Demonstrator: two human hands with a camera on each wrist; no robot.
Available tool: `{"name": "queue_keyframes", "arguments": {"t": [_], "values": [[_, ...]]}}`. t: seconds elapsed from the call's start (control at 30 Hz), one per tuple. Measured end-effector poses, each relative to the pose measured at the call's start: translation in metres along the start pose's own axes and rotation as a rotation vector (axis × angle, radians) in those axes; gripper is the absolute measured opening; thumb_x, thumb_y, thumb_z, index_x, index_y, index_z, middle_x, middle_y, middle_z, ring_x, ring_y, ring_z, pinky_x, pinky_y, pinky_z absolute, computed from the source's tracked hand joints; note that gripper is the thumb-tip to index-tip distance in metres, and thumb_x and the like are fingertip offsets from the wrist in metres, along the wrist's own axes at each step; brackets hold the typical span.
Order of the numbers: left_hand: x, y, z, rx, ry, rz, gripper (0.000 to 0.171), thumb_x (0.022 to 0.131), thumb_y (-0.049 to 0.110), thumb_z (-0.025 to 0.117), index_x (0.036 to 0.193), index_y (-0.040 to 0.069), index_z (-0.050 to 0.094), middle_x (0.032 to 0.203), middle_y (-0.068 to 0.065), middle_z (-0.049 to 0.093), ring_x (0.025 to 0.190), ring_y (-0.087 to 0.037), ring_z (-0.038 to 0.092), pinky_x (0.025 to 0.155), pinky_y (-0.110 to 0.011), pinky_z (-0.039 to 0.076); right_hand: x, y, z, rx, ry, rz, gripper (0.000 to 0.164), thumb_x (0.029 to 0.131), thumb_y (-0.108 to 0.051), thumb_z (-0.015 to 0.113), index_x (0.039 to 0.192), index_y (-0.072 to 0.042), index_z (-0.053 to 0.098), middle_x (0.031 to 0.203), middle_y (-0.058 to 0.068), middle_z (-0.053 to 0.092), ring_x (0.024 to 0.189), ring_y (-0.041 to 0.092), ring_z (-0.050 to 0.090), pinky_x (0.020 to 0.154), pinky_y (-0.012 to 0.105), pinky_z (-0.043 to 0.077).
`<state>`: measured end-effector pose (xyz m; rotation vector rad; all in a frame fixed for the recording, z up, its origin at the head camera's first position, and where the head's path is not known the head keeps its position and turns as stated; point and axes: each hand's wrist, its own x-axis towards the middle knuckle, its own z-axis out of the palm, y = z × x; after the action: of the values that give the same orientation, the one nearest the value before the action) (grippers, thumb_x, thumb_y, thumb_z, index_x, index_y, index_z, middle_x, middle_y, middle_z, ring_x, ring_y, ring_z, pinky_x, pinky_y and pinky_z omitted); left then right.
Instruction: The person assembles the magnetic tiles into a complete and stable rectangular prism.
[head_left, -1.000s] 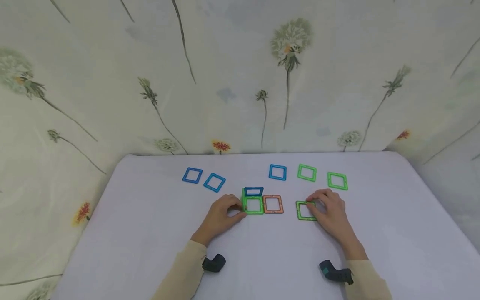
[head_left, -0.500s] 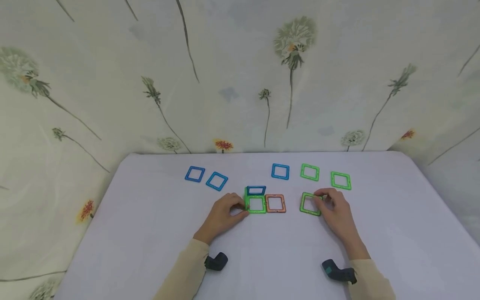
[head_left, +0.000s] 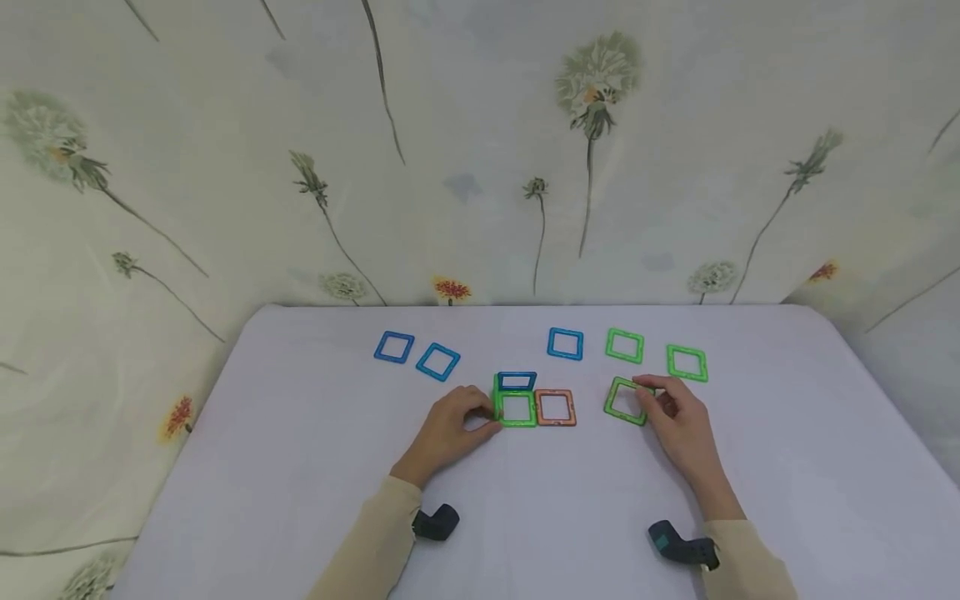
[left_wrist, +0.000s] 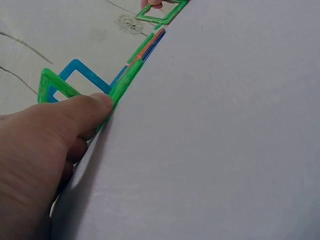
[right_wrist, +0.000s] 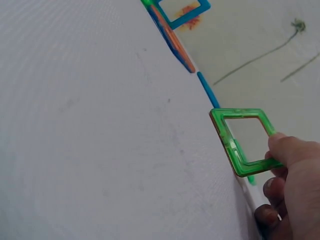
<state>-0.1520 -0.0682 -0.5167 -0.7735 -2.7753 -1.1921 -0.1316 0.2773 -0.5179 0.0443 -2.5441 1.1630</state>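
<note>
In the head view, my left hand [head_left: 450,429] pinches the left side of a small group of square magnetic tiles. There, a green tile [head_left: 496,392] stands upright on the left and a blue tile [head_left: 517,374] stands at the back. Between them lies a flat green tile [head_left: 517,424], joined on its right to a flat orange tile [head_left: 557,423]. Thumb and fingers of my right hand [head_left: 678,421] pinch another green tile [head_left: 611,396] by its right side. The right wrist view shows this green tile [right_wrist: 227,140] tilted above the table, with an orange edge beneath.
Two blue tiles, left [head_left: 393,360] and right [head_left: 438,376], lie at the back left of the white table [head_left: 555,517]. Further right are a blue tile [head_left: 566,357] and two green tiles, one [head_left: 625,359] beside the other [head_left: 687,377]. A flowered cloth [head_left: 480,233] hangs behind.
My right hand has raised its green tile off the table and turned it, drawing slightly away from the orange tile. The left hand stays at the group. The head view has shifted a little.
</note>
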Motion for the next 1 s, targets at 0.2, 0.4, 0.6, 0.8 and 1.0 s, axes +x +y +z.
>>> {"name": "queue_keyframes", "arguments": {"t": [0.2, 0.4, 0.6, 0.8, 1.0], "values": [[0.0, 0.002, -0.001, 0.002, 0.0, -0.015, 0.015, 0.082, 0.026, 0.073, 0.095, 0.024, 0.065, 0.092, 0.013, 0.061, 0.089, -0.001, 0.053, 0.079, -0.019, 0.048, 0.002, -0.005, -0.001, 0.058, 0.008, 0.004, 0.021, 0.093, -0.026, 0.059, 0.113, -0.021, 0.064, 0.096, -0.009, 0.06, 0.068, 0.006, 0.045, 0.057, 0.018, 0.037], [-0.001, 0.001, -0.001, 0.011, 0.002, -0.018, 0.016, 0.082, 0.027, 0.074, 0.095, 0.025, 0.065, 0.091, 0.014, 0.061, 0.088, 0.0, 0.053, 0.078, -0.018, 0.048, 0.002, -0.013, -0.001, 0.138, 0.015, 0.036, 0.024, 0.092, -0.019, 0.061, 0.116, -0.014, 0.063, 0.094, 0.0, 0.059, 0.066, 0.006, 0.047, 0.055, 0.017, 0.039], [0.0, 0.0, -0.001, 0.02, 0.007, -0.006, 0.015, 0.082, 0.026, 0.074, 0.094, 0.024, 0.065, 0.091, 0.014, 0.061, 0.088, 0.0, 0.053, 0.078, -0.018, 0.048, 0.002, -0.032, -0.005, 0.173, 0.025, 0.04, 0.024, 0.093, -0.012, 0.059, 0.115, -0.004, 0.061, 0.098, 0.008, 0.06, 0.07, 0.008, 0.05, 0.057, 0.013, 0.041], [0.0, 0.001, -0.001, 0.013, -0.002, -0.021, 0.016, 0.082, 0.026, 0.074, 0.095, 0.024, 0.065, 0.091, 0.014, 0.061, 0.089, 0.0, 0.053, 0.078, -0.018, 0.048, 0.003, -0.05, -0.01, 0.184, 0.022, 0.093, 0.024, 0.094, -0.013, 0.058, 0.115, -0.002, 0.061, 0.101, 0.006, 0.059, 0.072, 0.009, 0.052, 0.058, 0.014, 0.043], [0.0, 0.003, 0.001, -0.001, -0.004, -0.026, 0.016, 0.082, 0.024, 0.074, 0.095, 0.023, 0.066, 0.092, 0.013, 0.062, 0.089, -0.001, 0.054, 0.079, -0.018, 0.049, 0.004, -0.053, -0.009, 0.223, 0.016, 0.073, 0.024, 0.093, -0.012, 0.059, 0.115, -0.002, 0.061, 0.104, 0.01, 0.059, 0.075, 0.009, 0.052, 0.06, 0.015, 0.044]]}}
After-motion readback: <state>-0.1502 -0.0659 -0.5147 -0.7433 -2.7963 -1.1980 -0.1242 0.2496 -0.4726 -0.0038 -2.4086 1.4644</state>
